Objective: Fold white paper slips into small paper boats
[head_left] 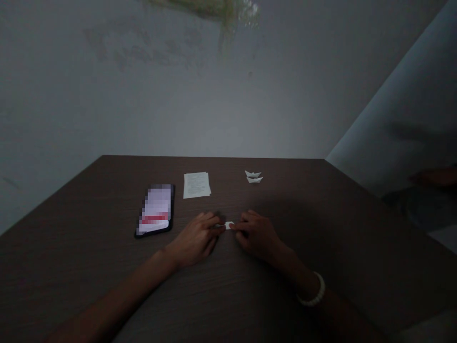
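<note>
Small white paper (229, 225) sits between both hands, near the middle of the table (89, 247); its folds are too small to read. Clock directions run from this paper, 12 being the far side.

Left hand (198, 238) at 8 o'clock: fingers half curled, thumb and fingertips pinching the paper's 9 o'clock end. Right hand (260, 238) at 4 o'clock: fingers curled in tighter, thumb and index pinching the 3 o'clock end. White bracelet (322, 288) on the right wrist, further out at 4 o'clock.

2 white paper boats (253, 177) at 1 o'clock, 1 just behind the other. Printed paper sheets (197, 186) at 11 o'clock, at least 2, edges not quite lined up. Phone (156, 210) just past 9 o'clock, flat, screen lit and pixelated, a red band low on it.

Wall (228, 114) behind the table at 12 o'clock, greenish patch (200, 7) up top.
</note>
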`<state>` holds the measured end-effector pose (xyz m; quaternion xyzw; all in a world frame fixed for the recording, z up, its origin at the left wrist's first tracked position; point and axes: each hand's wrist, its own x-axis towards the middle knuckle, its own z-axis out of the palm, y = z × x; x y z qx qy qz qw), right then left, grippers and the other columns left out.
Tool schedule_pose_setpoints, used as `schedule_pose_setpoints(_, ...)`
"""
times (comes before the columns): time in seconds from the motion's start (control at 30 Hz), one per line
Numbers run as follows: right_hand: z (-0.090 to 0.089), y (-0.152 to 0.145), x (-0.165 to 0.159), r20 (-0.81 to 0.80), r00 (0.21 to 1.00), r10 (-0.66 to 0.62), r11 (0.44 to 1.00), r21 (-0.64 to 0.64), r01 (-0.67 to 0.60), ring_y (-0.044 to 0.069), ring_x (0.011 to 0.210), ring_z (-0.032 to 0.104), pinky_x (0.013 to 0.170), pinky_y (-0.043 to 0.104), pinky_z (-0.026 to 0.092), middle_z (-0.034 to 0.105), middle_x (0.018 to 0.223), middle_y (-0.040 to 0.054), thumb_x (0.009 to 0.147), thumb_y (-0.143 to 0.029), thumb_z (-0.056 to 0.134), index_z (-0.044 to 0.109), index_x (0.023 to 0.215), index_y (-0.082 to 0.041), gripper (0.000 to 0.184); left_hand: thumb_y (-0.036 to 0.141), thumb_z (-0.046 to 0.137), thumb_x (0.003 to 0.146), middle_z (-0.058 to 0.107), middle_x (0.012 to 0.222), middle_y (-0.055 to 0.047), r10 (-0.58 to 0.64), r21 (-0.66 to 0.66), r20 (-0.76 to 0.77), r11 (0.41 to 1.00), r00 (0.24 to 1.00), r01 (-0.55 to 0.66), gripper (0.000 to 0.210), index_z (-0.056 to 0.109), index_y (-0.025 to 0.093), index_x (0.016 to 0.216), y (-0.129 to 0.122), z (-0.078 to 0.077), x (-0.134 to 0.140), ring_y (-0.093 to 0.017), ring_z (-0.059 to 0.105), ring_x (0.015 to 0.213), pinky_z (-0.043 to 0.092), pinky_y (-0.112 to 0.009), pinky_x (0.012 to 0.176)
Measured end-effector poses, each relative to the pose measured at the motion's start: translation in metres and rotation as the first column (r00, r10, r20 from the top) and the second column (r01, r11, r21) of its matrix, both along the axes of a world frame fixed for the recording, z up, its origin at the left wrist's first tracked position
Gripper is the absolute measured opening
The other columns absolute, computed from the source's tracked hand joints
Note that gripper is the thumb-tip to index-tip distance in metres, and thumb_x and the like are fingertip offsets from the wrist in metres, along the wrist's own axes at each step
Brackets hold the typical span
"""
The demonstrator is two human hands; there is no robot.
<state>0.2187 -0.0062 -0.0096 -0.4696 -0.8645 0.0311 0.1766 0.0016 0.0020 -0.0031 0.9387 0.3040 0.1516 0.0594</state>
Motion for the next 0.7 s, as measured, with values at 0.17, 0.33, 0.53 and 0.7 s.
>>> schedule_pose_setpoints(0.17, -0.001, -0.003, 0.002, -0.015, 1.0, -0.026, 0.999, 0.025, 0.026, 0.017, 0.08, 0.051, 0.065, 0.027, 0.035, 0.062, 0.081, 0.0012, 0.08, -0.022, 0.058, 0.071, 0.094, -0.027, 0.02, 0.012, 0.046, 0.088, 0.062, 0.107, -0.008, 0.036, 0.05, -0.013, 0.998, 0.999, -0.035, 0.027, 0.065, 0.016, 0.106, 0.0, -0.001, -0.001, -0.026, 0.049, 0.099, 0.04, -0.041, 0.082)
schedule_pose_setpoints(0.33, -0.003, -0.001, -0.004, -0.047, 0.998, -0.047, 0.994, 0.096, 0.052, 0.016, 0.077, 0.052, 0.066, 0.027, 0.036, 0.062, 0.077, 0.0018, 0.085, -0.029, 0.057, 0.07, 0.08, -0.022, 0.015, 0.012, 0.047, 0.085, 0.062, 0.113, -0.007, 0.036, 0.035, -0.009, 0.999, 0.999, -0.036, 0.03, 0.064, 0.017, 0.109, -0.002, 0.003, 0.0, -0.026, 0.048, 0.101, 0.04, -0.042, 0.084)
schedule_pose_setpoints(0.53, -0.006, 0.007, -0.007, -0.053, 0.987, -0.151, 0.983, 0.096, 0.155, 0.015, 0.072, 0.053, 0.066, 0.026, 0.035, 0.062, 0.073, 0.0013, 0.088, -0.035, 0.058, 0.064, 0.067, -0.02, 0.027, 0.011, 0.047, 0.083, 0.06, 0.117, -0.007, -0.007, 0.021, -0.017, 1.0, 1.0, 0.007, 0.042, 0.056, 0.019, 0.124, -0.003, 0.003, 0.001, -0.024, 0.049, 0.1, 0.04, -0.04, 0.085)
schedule_pose_setpoints(0.7, -0.001, 0.006, -0.008, -0.088, 0.976, -0.199, 0.979, 0.037, 0.202, 0.014, 0.073, 0.054, 0.063, 0.025, 0.034, 0.062, 0.076, -0.0004, 0.086, -0.034, 0.063, 0.061, 0.07, -0.02, 0.022, 0.014, 0.046, 0.085, 0.06, 0.119, -0.007, 0.008, 0.046, -0.048, 0.999, 0.999, -0.006, 0.038, 0.058, 0.019, 0.121, -0.005, 0.007, 0.002, -0.025, 0.049, 0.1, 0.039, -0.041, 0.085)
